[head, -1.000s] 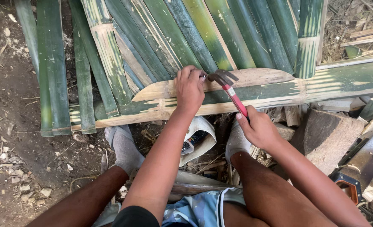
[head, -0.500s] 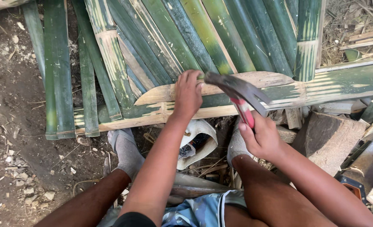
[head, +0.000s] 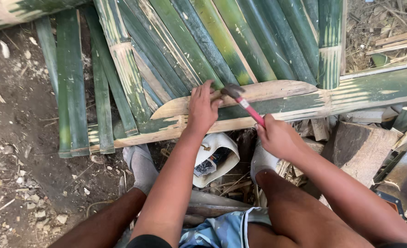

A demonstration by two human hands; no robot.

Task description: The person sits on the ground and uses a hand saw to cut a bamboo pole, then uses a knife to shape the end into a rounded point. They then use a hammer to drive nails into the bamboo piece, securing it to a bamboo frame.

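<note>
Bamboo slats underlie left hand beside right hand's hammer.

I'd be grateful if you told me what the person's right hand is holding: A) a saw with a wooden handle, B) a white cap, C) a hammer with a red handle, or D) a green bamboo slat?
C: the right hand grips a red-handled hammer, its head at the bamboo crosspiece beside the left hand.
</note>
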